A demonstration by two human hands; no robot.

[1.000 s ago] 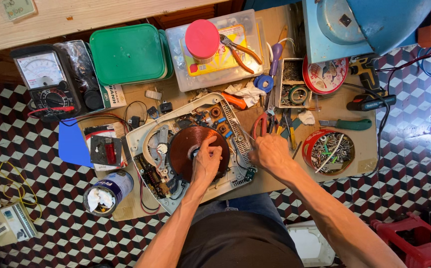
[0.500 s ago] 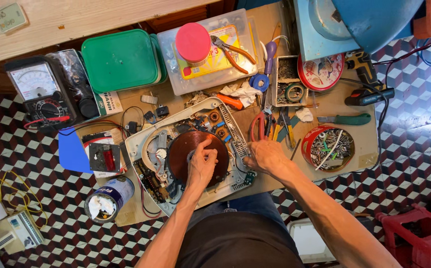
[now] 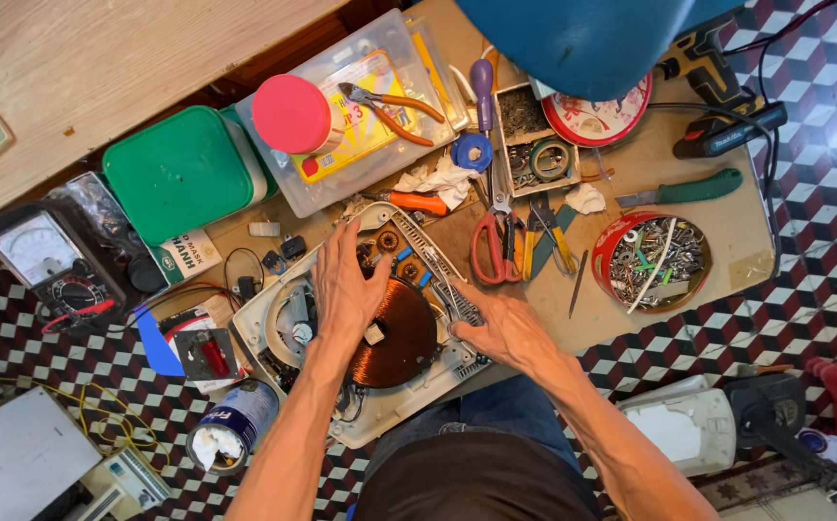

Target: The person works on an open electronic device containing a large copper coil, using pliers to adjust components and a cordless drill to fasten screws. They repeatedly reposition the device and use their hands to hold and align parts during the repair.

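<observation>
Copper coil, wound flat and round, sits at the middle of an opened white appliance housing that lies on the small brown table, just in front of the person's lap. The left hand lies spread and flat over the coil's ten o'clock side, fingers reaching toward the circuit parts, seemingly to steady the unit. The right hand curls at the housing's three o'clock edge, fingertips pressing the grille there; whether it pinches anything I cannot tell. Red-handled scissors and pliers lie at one o'clock, within easy reach, with a red tin of screws farther toward two o'clock.
</observation>
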